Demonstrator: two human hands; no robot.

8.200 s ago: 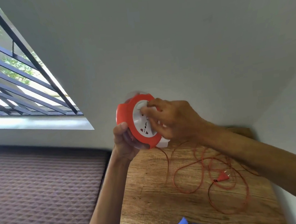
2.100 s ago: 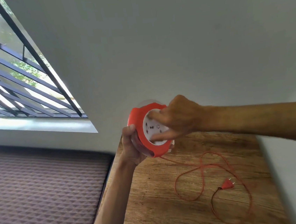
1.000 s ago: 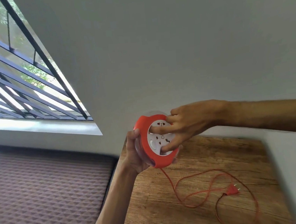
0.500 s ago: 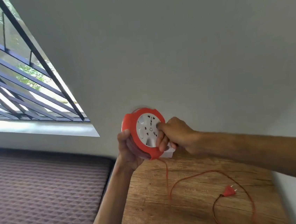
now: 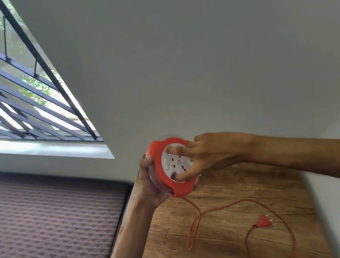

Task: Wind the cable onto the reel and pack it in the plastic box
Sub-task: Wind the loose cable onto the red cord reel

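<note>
Cable [image 5: 290, 240] loop cut off by the bottom edge.

Two bare forearms show, one rising from the bottom middle of the frame to the left hand [image 5: 152, 185], one entering from the right edge to the right hand [image 5: 207, 156], with no sleeve, watch or ring visible.
</note>
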